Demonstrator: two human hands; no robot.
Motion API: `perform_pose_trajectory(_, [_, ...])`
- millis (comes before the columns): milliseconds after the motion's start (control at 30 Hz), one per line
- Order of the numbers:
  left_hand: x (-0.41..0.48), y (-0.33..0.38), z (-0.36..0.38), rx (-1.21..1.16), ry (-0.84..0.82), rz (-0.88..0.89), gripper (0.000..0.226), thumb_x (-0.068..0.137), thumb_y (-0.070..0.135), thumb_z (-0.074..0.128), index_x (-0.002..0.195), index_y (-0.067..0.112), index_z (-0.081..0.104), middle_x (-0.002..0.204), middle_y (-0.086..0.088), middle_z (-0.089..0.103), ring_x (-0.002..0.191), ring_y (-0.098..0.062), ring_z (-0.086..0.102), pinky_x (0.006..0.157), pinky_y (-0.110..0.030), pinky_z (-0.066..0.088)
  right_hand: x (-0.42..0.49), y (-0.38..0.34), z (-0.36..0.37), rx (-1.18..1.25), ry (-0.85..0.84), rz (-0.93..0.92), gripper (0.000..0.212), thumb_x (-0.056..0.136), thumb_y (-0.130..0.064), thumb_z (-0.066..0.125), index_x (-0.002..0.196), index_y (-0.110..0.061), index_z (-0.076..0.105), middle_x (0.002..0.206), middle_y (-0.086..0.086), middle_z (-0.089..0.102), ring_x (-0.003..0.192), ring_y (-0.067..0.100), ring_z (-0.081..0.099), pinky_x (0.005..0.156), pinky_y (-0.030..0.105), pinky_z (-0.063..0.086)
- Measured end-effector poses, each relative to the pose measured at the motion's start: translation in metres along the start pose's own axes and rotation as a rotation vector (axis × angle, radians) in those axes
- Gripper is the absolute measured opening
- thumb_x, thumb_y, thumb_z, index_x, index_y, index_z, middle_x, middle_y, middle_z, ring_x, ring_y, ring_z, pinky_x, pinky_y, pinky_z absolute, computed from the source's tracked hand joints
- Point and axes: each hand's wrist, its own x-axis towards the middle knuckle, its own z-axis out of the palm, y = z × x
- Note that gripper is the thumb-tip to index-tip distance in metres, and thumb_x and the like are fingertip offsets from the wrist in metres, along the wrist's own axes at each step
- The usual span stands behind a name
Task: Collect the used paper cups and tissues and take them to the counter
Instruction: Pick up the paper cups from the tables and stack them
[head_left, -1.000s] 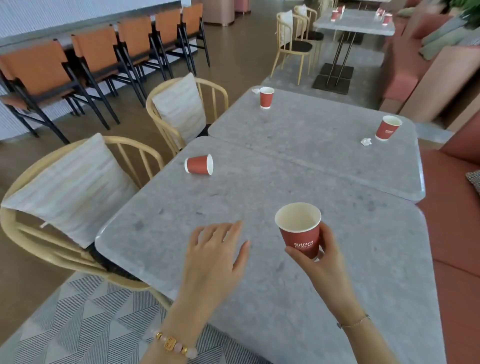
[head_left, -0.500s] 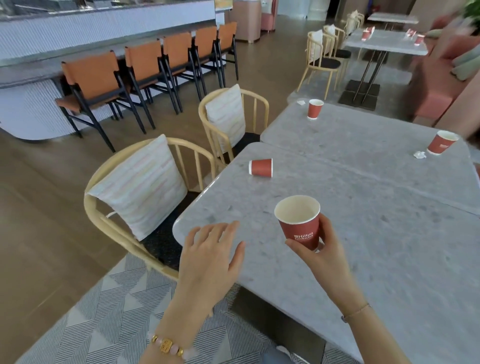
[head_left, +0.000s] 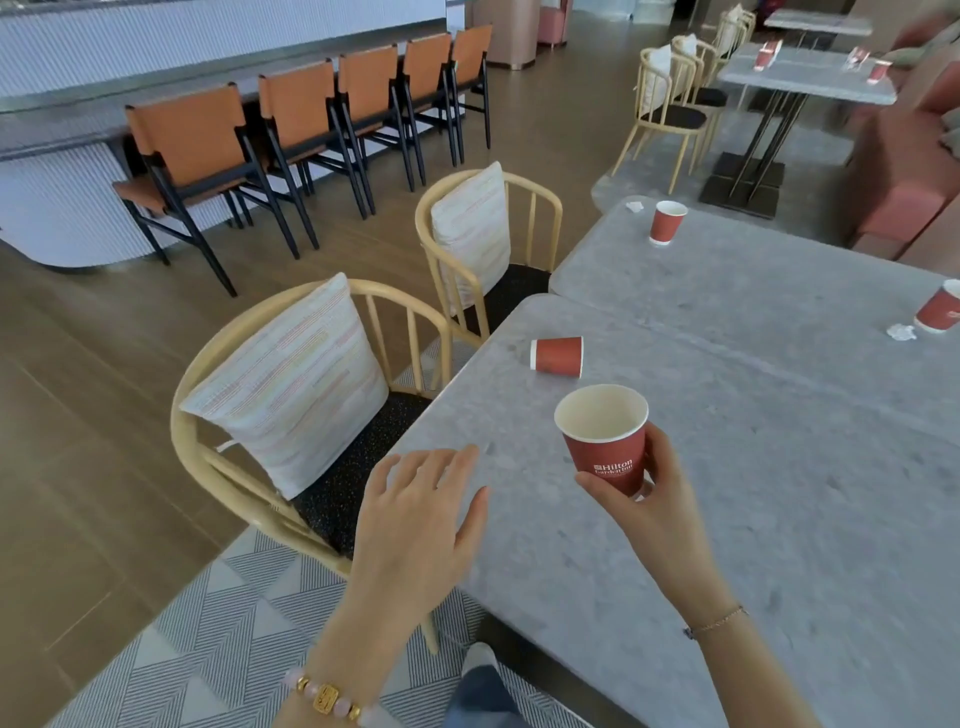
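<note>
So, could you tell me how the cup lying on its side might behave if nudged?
The tipped cup lies on its side near the table edge, so it would probably roll in a curve. It looks like thin paper, likely light and easily crushed.

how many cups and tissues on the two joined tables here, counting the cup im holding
red paper cups: 4 (held cup in the right hand, tipped cup, far cup, edge cup)
tissues: 2 (far tissue, edge tissue)
total: 6
</note>
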Motion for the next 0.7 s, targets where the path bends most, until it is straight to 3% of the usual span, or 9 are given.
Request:
perform_pose_trajectory(333, [0.105, -0.011, 0.033, 0.027, -0.084, 0.097, 0.046, 0.089, 0.037, 0.036, 0.112, 0.012, 0.066, 0.099, -0.001, 0.072, 0.092, -0.022, 0.067, 0.085, -0.041, 0.052, 0.077, 0.017, 0.012, 0.030, 0.072, 0.099, 0.067, 0.068, -0.025, 0.081, 0.123, -0.041, 0.047, 0.105, -0.032, 0.061, 0.097, -0.007, 0.060, 0.074, 0.016, 0.048])
perform_pose_trajectory(433, [0.129, -0.008, 0.043, 0.024, -0.111, 0.126, 0.046, 0.089, 0.038, 0.036, 0.113, 0.012, 0.066, 0.099, -0.001, 0.072, 0.091, -0.022, 0.067, 0.084, -0.041, 0.052, 0.093, 0.019, 0.013, 0.009, 0.084, 0.113, 0.065, 0.067, -0.026, 0.081, 0.119, -0.046, 0.046, 0.103, -0.037, 0.059, 0.095, -0.008, 0.060, 0.071, 0.011, 0.049])
perform_pose_trajectory(567, [0.154, -0.007, 0.055, 0.028, -0.162, 0.149, 0.047, 0.089, 0.040, 0.034, 0.112, 0.014, 0.067, 0.099, 0.000, 0.072, 0.090, -0.022, 0.067, 0.084, -0.041, 0.053, 0.108, 0.023, 0.010, 0.037, 0.123, 0.128, 0.064, 0.070, -0.013, 0.081, 0.112, -0.048, 0.047, 0.100, -0.035, 0.061, 0.090, -0.010, 0.060, 0.063, 0.005, 0.047])
perform_pose_trajectory(700, [0.175, -0.007, 0.069, 0.026, -0.193, 0.191, 0.046, 0.089, 0.040, 0.036, 0.111, 0.015, 0.067, 0.098, 0.001, 0.072, 0.090, -0.021, 0.068, 0.083, -0.039, 0.053, 0.119, 0.029, 0.008, 0.053, 0.144, 0.162, 0.065, 0.071, -0.011, 0.080, 0.113, -0.047, 0.047, 0.102, -0.036, 0.060, 0.094, -0.009, 0.060, 0.070, 0.005, 0.047])
